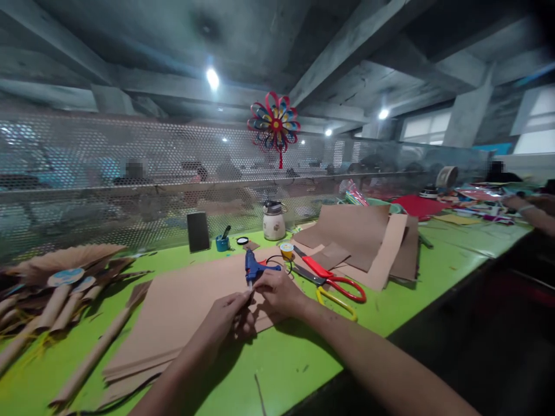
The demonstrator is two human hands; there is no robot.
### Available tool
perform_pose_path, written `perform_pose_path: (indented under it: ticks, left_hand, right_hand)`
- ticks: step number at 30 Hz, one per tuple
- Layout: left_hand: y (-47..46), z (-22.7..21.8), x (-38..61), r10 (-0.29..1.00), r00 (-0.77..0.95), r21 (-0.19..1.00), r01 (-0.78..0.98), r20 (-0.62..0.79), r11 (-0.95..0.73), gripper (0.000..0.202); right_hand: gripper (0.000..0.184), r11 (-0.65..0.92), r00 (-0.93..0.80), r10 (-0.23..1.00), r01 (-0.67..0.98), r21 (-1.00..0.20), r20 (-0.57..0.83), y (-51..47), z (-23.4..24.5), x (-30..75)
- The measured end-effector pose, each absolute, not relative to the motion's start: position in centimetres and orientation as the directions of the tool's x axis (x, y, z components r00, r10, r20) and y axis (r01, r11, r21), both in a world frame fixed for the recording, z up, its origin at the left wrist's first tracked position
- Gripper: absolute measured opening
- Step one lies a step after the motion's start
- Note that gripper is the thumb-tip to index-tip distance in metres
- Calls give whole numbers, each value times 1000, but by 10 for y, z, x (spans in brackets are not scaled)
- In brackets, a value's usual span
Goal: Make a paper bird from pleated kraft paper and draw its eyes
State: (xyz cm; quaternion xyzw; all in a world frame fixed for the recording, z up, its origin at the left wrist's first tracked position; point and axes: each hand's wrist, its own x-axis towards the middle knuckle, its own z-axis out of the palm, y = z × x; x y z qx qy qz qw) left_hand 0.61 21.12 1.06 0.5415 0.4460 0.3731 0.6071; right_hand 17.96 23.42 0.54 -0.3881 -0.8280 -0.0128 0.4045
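A blue hot glue gun (255,267) is on the brown paper in front of my hands, its nozzle end pointing away. A short pale glue stick (250,285) shows at its near end. My left hand (234,309) is closed, thumb and fingertips meeting at the stick's lower end. Close against it, my right hand (277,292) has its fingers bent together beside the stick and just below the gun; what they grip is hidden. A stack of brown paper sheets (186,294) lies under and left of the hands. Large scissors (323,277) with red and yellow handles lie open to the right.
Rolled paper tubes (99,346) and pleated paper fans (69,263) lie left. Farther back stand a dark upright block (198,232), a blue pot (222,242), a yellow cup (287,249) and a white bottle (274,225). Brown sheets (351,231) lie right. Another person's arm (531,211) reaches in.
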Motion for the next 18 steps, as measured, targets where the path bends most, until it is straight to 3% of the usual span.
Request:
perform_pose_path:
  ticks: [3,6,9,11,13,18]
  left_hand:
    - [210,11,4,909,389,988,28,-150,151,37]
    - [211,11,4,906,398,983,-49,-144,178,34]
    - [209,15,5,909,388,978,-79,-149,194,30]
    - [207,20,3,901,399,964,-124,-171,237,31]
    - [208,26,-1,918,351,957,-149,-184,248,36]
    - [224,31,-23,999,-9,992,-120,45,-46,41]
  right_hand:
    - [13,703,-390,616,663,-255,684,231,7,177]
    - [28,747,-479,534,653,-124,696,226,9,172]
    - [25,773,-531,490,631,-64,691,222,11,169]
    - [19,776,-494,540,606,-175,682,223,13,171]
    - [13,740,-400,640,551,-386,656,226,15,177]
    - [17,650,-350,758,470,-597,550,236,24,205]
